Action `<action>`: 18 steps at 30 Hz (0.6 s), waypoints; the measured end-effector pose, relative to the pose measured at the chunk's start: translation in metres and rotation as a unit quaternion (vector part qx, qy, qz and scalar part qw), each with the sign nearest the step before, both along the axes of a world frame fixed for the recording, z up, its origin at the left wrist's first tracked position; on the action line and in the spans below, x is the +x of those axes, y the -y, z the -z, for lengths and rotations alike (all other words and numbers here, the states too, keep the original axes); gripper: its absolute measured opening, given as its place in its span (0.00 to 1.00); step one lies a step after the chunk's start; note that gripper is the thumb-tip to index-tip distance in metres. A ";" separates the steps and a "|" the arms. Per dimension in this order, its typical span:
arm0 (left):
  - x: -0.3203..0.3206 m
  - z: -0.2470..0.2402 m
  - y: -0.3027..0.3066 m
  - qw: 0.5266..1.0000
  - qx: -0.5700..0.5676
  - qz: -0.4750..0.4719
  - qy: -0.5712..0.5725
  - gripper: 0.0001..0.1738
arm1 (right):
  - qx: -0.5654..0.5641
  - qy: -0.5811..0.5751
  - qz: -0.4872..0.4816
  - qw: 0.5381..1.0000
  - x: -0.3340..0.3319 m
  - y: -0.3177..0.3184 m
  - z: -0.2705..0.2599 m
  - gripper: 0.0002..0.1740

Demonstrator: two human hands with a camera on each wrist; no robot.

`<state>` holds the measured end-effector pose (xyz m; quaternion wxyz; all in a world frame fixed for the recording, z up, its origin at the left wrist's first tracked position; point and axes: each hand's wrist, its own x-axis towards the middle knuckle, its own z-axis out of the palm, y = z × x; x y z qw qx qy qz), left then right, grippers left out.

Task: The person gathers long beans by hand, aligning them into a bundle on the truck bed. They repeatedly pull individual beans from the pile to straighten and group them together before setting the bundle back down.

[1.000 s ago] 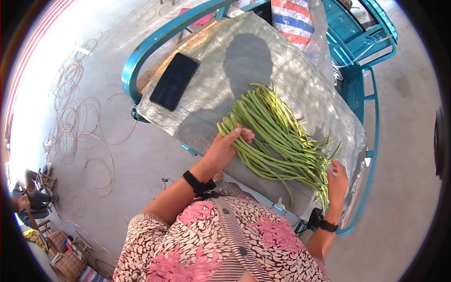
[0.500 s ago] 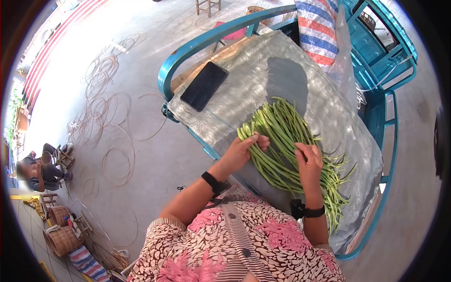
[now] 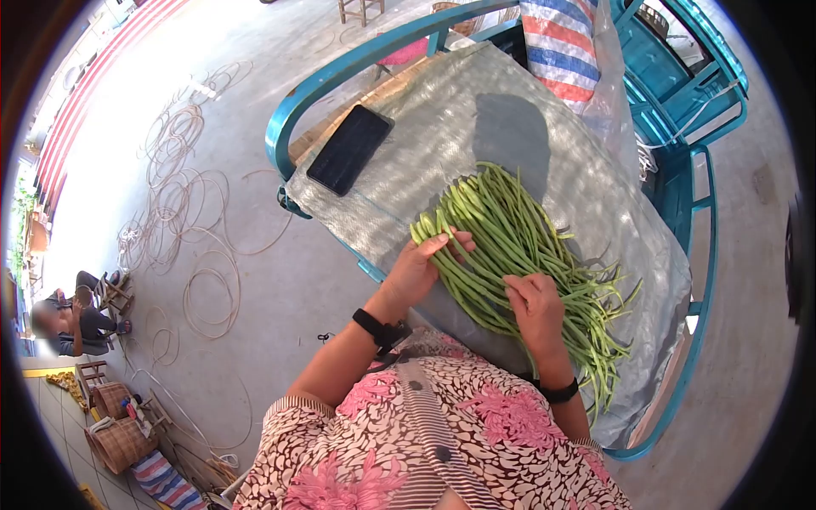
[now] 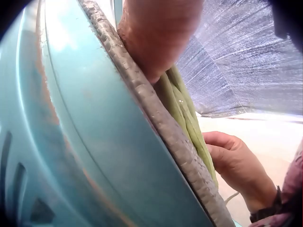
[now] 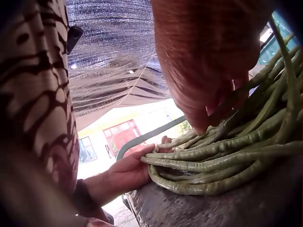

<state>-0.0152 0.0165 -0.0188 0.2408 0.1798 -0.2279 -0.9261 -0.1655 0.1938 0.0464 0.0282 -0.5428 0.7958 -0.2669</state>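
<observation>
A thick bundle of long green beans (image 3: 497, 225) lies fanned out on a grey woven sheet (image 3: 425, 110). My left hand (image 3: 412, 270) grips several beans by their evened-up ends, thumb on top, near the sheet's front edge. Over the middle of the beans, my right hand (image 3: 537, 316) has its thumb and fingertips drawn together on a bean. The right wrist view shows those fingers bent down onto the beans (image 5: 213, 165), with the left hand (image 5: 130, 171) beyond at their ends. Their thin tails spread loosely to the lower right.
A black phone (image 3: 350, 150) lies on the sheet at upper left. Blue metal rails (image 3: 293, 110) border the cart bed. A striped bag (image 3: 559, 51) stands at the back. Coiled strips (image 3: 170, 183) and wicker baskets (image 3: 123, 442) are on the floor, near a seated person (image 3: 81, 319).
My right hand has moved from the tails at lower right to the middle of the beans, closer to my left hand. The left hand keeps its grip. The head view has shifted.
</observation>
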 end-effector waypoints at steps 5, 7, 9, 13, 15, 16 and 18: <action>-0.004 0.008 0.001 1.000 -0.020 -0.011 0.005 0.10 | 0.022 0.031 -0.032 0.999 0.001 0.004 -0.010 0.13; -0.005 0.006 -0.001 1.000 -0.020 -0.019 0.005 0.08 | 0.048 0.024 -0.026 0.998 -0.001 -0.002 -0.016 0.13; -0.005 0.006 -0.002 1.000 -0.019 -0.021 0.004 0.08 | 0.077 -0.013 -0.003 0.997 -0.016 -0.017 -0.019 0.14; -0.003 0.006 -0.001 1.000 -0.008 -0.018 0.008 0.09 | 0.126 -0.077 0.065 0.987 -0.053 -0.057 -0.042 0.14; -0.002 0.006 -0.001 1.000 -0.007 -0.019 0.010 0.09 | 0.146 -0.072 0.109 0.981 -0.065 -0.078 -0.064 0.14; -0.002 0.006 -0.001 1.000 -0.008 -0.019 0.010 0.09 | 0.167 -0.038 0.142 0.975 -0.069 -0.088 -0.074 0.15; -0.003 0.008 -0.001 1.000 -0.013 -0.016 0.002 0.09 | 0.194 -0.057 0.126 0.971 -0.080 -0.110 -0.078 0.16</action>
